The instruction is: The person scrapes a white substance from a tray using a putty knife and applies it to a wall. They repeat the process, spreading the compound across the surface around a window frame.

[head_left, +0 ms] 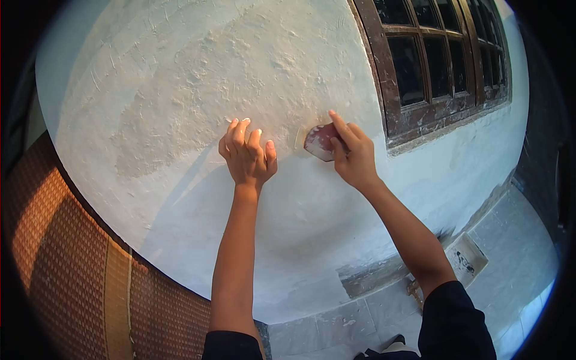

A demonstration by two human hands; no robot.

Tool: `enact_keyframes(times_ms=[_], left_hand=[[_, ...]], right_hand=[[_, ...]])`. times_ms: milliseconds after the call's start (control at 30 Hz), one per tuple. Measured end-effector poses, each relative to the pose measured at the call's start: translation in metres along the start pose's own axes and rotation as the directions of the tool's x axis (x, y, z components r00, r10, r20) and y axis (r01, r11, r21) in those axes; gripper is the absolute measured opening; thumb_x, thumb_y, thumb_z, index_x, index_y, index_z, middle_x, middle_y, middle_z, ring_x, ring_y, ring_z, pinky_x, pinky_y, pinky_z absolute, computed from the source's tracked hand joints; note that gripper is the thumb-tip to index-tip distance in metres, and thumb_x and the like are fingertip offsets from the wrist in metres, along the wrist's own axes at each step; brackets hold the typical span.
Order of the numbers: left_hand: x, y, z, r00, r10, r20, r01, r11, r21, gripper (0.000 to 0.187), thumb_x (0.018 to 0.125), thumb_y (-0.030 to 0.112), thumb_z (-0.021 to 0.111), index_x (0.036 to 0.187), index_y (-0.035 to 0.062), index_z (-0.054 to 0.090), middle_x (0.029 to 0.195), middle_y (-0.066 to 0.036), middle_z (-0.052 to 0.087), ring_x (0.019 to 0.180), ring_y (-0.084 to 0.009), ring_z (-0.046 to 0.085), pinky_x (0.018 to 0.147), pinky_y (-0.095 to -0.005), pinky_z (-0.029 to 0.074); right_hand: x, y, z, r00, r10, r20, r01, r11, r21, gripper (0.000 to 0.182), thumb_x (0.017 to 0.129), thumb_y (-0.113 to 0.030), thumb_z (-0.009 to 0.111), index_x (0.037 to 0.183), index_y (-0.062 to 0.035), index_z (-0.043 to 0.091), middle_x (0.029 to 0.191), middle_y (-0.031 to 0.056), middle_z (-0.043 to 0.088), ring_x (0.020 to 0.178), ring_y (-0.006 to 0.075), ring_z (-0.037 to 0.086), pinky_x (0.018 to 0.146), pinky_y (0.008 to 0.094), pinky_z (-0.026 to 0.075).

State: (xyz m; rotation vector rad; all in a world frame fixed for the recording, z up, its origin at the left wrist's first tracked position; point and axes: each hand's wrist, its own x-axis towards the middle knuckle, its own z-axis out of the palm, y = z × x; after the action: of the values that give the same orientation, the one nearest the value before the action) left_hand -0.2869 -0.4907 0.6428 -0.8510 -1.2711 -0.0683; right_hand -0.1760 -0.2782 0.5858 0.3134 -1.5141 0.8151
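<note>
A pale wall (294, 204) curves across my view, its upper part roughened by a bumpy patch (240, 66), with a brown-framed window (384, 78) at upper right. My right hand (358, 159) pinches a reddish, white-smeared scraper (320, 143), thumb against it and index finger reaching up past it; the scraper lies against the wall, just left of the window's lower corner. My left hand (246, 159) is beside it, fingers bent and spread, whitish at the tips; I can't tell whether they touch the wall. A tray (477, 259) with dark marks sits on the grey floor (516, 240), lower right.
</note>
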Motion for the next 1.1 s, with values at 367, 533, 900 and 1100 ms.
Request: enact_keyframes(times_ms=[367, 533, 900, 1100], left_hand=[[0.000, -0.002, 0.002, 1.000, 0.004, -0.005, -0.003, 1.000, 0.005, 0.030, 0.093, 0.032, 0.045, 0.115, 0.0121, 0.043, 0.129, -0.012, 0.047, 0.127, -0.0341, 0.043, 0.103, -0.0479, 0.028], [0.000, -0.002, 0.003, 1.000, 0.004, -0.017, -0.004, 1.000, 0.025, 0.030, 0.093, 0.032, 0.045, 0.116, 0.0120, 0.043, 0.129, -0.012, 0.047, 0.127, -0.0344, 0.043, 0.103, -0.0477, 0.028], [-0.001, -0.002, 0.003, 1.000, 0.004, -0.013, -0.004, 1.000, 0.017, 0.031, 0.093, 0.032, 0.045, 0.117, 0.0125, 0.043, 0.129, -0.011, 0.047, 0.127, -0.0339, 0.044, 0.103, -0.0474, 0.027], [0.001, -0.001, 0.004, 1.000, 0.009, -0.028, -0.009, 1.000, 0.014, 0.030, 0.093, 0.032, 0.045, 0.117, 0.0130, 0.043, 0.129, -0.011, 0.047, 0.127, -0.0336, 0.044, 0.102, -0.0464, 0.027]], right_hand=[[-0.022, 0.015, 0.004, 0.928, 0.202, -0.312, -0.233, 0.970, -0.066, 0.056, 0.081, 0.007, 0.060, 0.136, 0.0003, 0.051, 0.085, 0.0154, 0.060, 0.075, 0.0307, 0.061, 0.070, 0.0358, 0.049], [-0.028, -0.015, 0.011, 0.937, 0.159, -0.310, -0.139, 0.987, 0.086, 0.058, 0.081, 0.010, 0.058, 0.137, 0.0002, 0.051, 0.087, 0.0142, 0.062, 0.079, 0.0273, 0.063, 0.072, 0.0346, 0.050], [-0.031, -0.019, 0.024, 0.978, 0.073, -0.197, -0.064, 0.997, 0.051, 0.058, 0.079, 0.010, 0.061, 0.136, -0.0019, 0.054, 0.084, 0.0130, 0.063, 0.076, 0.0270, 0.064, 0.070, 0.0340, 0.051], [-0.029, 0.018, -0.010, 0.789, 0.259, -0.558, -0.296, 0.955, 0.025, 0.053, 0.082, 0.011, 0.058, 0.134, -0.0004, 0.055, 0.085, 0.0110, 0.064, 0.075, 0.0230, 0.063, 0.070, 0.0308, 0.050]])
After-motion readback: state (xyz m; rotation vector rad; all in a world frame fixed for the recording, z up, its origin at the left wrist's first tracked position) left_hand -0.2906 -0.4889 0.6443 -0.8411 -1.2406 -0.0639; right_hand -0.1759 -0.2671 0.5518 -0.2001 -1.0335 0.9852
